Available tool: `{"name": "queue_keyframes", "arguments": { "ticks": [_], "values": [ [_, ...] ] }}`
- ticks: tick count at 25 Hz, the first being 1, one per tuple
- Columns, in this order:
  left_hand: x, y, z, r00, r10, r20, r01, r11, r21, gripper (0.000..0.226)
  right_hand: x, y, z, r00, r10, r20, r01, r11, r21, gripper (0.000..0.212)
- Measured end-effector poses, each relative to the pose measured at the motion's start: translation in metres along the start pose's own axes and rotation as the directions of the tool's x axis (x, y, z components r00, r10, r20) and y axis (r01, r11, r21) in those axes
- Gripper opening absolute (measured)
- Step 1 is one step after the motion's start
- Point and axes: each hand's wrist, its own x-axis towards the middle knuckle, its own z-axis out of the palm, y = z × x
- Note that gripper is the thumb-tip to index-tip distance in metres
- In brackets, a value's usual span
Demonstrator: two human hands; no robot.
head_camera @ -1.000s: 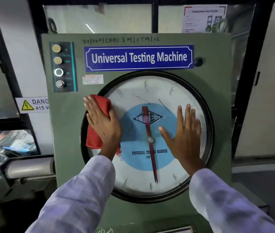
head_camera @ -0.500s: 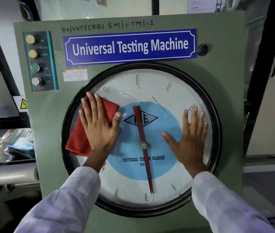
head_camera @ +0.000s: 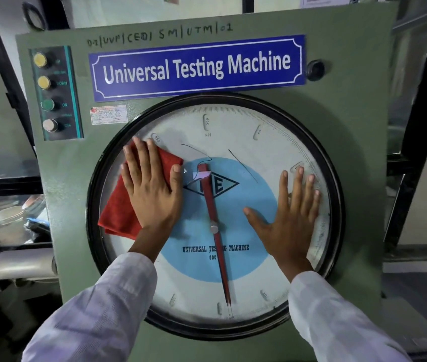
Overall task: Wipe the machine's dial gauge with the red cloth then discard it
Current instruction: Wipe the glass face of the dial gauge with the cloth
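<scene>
Both hands lie flat and spread on the dial gauge [head_camera: 233,131]: the left hand [head_camera: 152,189] presses the red cloth [head_camera: 118,212] at centre left of frame, unwiped glass stretching rightward toward the empty right hand [head_camera: 290,218].

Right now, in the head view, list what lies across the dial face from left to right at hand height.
red cloth → left hand → red pointer → right hand → the dial gauge's black rim.
</scene>
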Motion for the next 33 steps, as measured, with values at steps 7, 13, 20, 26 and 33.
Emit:
{"name": "queue_keyframes", "arguments": {
  "ticks": [7, 13, 20, 26, 33],
  "values": [
    [-0.006, 0.127, 0.032, 0.874, 0.48, 0.081, -0.478, 0.877, -0.044, 0.069, -0.008, -0.004, -0.001, 0.993, 0.117, -0.035, -0.115, 0.992, 0.048, 0.126],
    [0.002, 0.129, 0.033, 0.671, 0.723, 0.165, -0.726, 0.686, -0.057, 0.06, -0.012, -0.006, -0.001, 0.981, 0.193, -0.028, -0.192, 0.981, 0.039, 0.13],
    [0.036, 0.005, -0.005, 0.972, 0.233, 0.021, -0.234, 0.96, 0.152, 0.063, -0.013, -0.008, -0.003, 0.978, 0.208, -0.002, -0.208, 0.977, 0.049, 0.129],
    [0.012, 0.089, 0.016, 0.944, 0.328, 0.037, -0.328, 0.945, 0.007, 0.063, -0.034, -0.012, 0.004, 0.968, 0.248, -0.039, -0.248, 0.969, 0.002, 0.119],
    [-0.02, 0.157, 0.043, 0.631, 0.748, 0.206, -0.745, 0.658, -0.107, 0.073, -0.06, -0.011, 0.007, 0.966, 0.259, -0.001, -0.259, 0.966, -0.014, 0.114]
  ]
}}
